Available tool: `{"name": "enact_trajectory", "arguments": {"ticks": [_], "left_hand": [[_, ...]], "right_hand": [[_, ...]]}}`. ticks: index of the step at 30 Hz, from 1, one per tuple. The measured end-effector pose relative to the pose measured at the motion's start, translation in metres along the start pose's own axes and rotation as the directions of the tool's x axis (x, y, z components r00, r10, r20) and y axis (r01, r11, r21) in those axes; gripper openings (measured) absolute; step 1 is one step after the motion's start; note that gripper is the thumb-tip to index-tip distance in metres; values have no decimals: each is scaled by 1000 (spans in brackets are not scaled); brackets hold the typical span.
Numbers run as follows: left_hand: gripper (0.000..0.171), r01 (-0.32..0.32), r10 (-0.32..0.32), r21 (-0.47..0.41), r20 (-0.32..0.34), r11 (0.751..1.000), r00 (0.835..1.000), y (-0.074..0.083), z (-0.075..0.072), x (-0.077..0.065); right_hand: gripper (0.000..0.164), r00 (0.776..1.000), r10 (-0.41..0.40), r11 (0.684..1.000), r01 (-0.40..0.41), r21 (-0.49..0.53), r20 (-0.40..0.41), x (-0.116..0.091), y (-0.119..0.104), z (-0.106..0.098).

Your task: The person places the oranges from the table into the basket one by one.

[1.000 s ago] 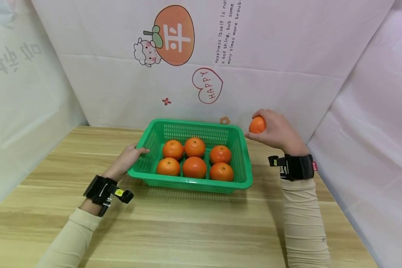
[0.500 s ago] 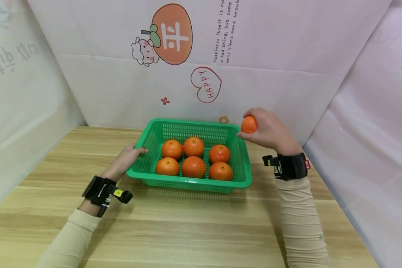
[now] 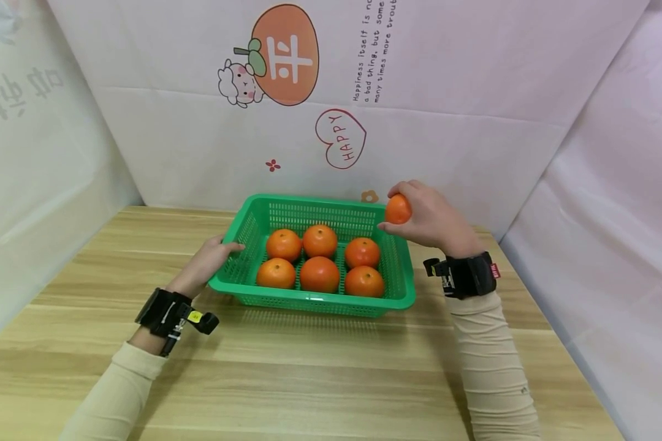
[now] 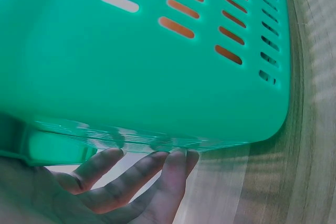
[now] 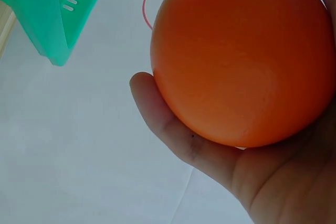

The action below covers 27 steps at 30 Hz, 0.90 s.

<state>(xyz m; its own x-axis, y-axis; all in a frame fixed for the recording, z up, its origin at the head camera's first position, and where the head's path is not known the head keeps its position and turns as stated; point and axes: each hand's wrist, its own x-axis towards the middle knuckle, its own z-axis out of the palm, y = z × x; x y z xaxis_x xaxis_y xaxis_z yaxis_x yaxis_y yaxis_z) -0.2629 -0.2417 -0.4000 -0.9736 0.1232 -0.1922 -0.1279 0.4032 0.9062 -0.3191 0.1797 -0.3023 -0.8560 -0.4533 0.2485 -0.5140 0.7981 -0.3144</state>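
Note:
A green perforated plastic basket (image 3: 314, 298) sits on the table with several oranges (image 3: 320, 274) in two rows inside. My left hand (image 3: 206, 262) grips its left end, thumb hooked over the rim. In the left wrist view, the fingers (image 4: 113, 190) lie against the outside of the basket wall (image 4: 147, 87). My right hand (image 3: 429, 217) holds another orange (image 3: 398, 209) between thumb and fingers, raised at the basket's back right corner. That orange (image 5: 241, 61) fills much of the right wrist view, with the thumb along its lower side.
The wood-grain table (image 3: 320, 373) stretches in front of the basket. A white printed sheet (image 3: 452, 67) rises close behind it, and white sheets (image 3: 612, 214) hang at both sides. Each wrist wears a black strap (image 3: 471, 275) with a small camera.
My right hand has moved left with the orange, from beside the basket to over its back right corner. The left hand and basket stay in place.

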Motion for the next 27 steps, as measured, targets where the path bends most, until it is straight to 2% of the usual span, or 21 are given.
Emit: {"name": "enact_trajectory", "arguments": {"ticks": [17,27], "left_hand": [[64,-11,11,-7,4,1000,1000,-2,-2,1],[66,-11,11,-3,7,1000,1000,-2,-1,1]], "right_hand": [[58,998,-62,998,63,-32,25,5,-14,15],[61,995,-44,998,48,-47,88,9,-20,24]]}}
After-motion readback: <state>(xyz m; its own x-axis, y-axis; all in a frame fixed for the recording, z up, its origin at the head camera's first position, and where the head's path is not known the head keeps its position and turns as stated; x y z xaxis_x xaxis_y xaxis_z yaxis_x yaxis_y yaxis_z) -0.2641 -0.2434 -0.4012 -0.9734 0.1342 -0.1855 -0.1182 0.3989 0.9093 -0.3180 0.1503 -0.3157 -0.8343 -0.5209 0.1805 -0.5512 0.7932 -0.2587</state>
